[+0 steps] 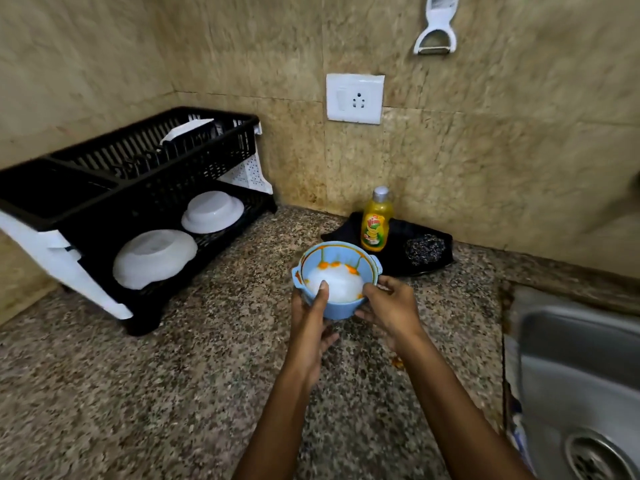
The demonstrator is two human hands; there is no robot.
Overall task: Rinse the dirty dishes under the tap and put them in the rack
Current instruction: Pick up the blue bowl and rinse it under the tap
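Mid-frame, the left hand [311,320] and the right hand [389,308] grip a blue bowl [337,275] streaked with orange, held above the speckled counter [138,393]. At left, a black dish rack [145,174] holds two white bowls [154,258] overturned on its lower tier. A yellow soap bottle [376,221] stands behind the bowl; the steel sink [575,375] fills the lower right.
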